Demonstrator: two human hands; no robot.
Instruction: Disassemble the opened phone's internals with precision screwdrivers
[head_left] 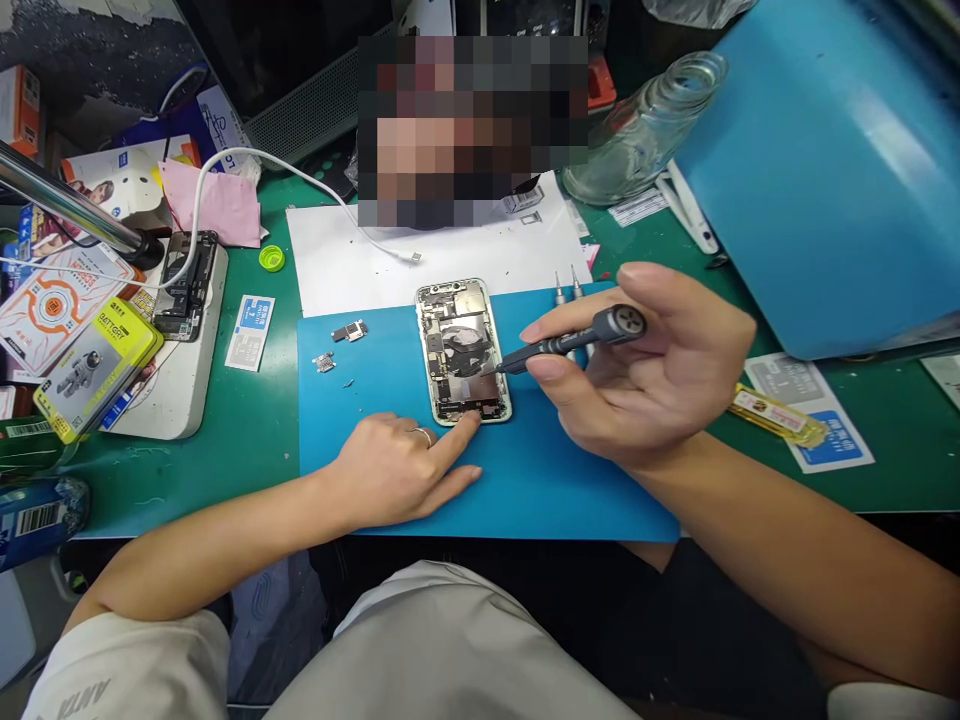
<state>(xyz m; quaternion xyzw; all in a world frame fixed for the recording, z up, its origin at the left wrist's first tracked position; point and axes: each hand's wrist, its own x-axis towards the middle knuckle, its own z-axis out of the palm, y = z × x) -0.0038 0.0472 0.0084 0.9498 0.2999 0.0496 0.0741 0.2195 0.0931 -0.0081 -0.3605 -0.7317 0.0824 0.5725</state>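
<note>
An opened smartphone (pixel 466 345) lies on the blue mat (pixel 525 490) with its inner parts bare. My left hand (pixel 397 468) rests beside its lower end, index finger stretched out and its tip pressing the bottom edge, thumb apart, other fingers curled, holding nothing. Between the thumb and forefinger of my right hand (pixel 645 365) is a dark screwdriver (pixel 555 347), slanting down to the left. Its tip is over the phone's right side; whether it touches cannot be made out. Small metal phone parts (pixel 349 330) lie left of the phone.
Two slim tools (pixel 568 295) stand out past my right fingers, partly hidden. A white sheet (pixel 337 255) with a charging cable (pixel 397 252) lies behind the mat. A glass jar (pixel 622 150) and a large blue panel (pixel 810 180) are at right; boxes (pixel 97 370) crowd the left. Another person's blurred head is opposite.
</note>
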